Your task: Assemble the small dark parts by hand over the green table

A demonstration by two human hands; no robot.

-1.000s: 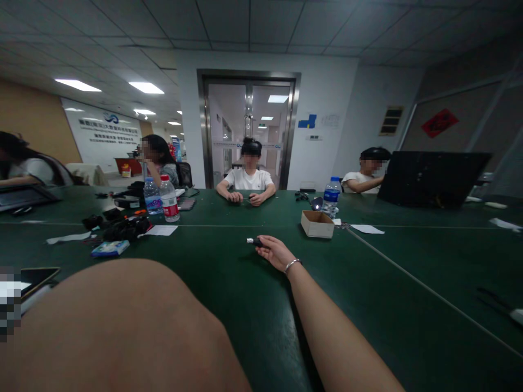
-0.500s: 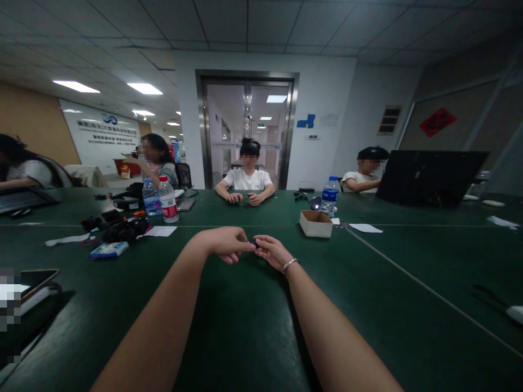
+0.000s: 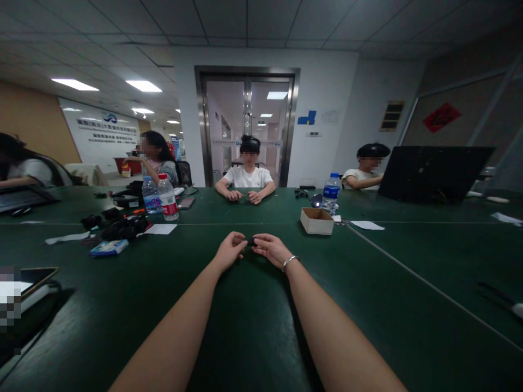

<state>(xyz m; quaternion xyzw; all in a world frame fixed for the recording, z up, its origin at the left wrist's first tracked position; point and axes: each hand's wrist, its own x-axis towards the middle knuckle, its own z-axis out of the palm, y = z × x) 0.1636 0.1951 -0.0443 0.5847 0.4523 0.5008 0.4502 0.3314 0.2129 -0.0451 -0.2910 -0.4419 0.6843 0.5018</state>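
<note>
A small black object (image 3: 250, 242) is held just above the green table, between my two hands; it is too small to name. My right hand (image 3: 273, 250), with a silver bracelet at the wrist, pinches its right end between thumb and fingers. From the other side, my left hand (image 3: 229, 252) has its thumb and fingertips closed at the object's left end. The fingers cover part of the object. Beyond my right hand stands an open cardboard box (image 3: 317, 225).
The green table (image 3: 253, 337) stretches across the view. Bottles (image 3: 167, 198), black devices (image 3: 122, 226) and a blue-white packet (image 3: 109, 248) are on the left. A water bottle (image 3: 331, 191) and a monitor (image 3: 435, 174) are on the right. A person (image 3: 248, 177) sits opposite.
My left hand has turned at the wrist, from arched over with fingers pointing right and down to fingers pointing up at the object. My right hand has stayed nearly in place.
</note>
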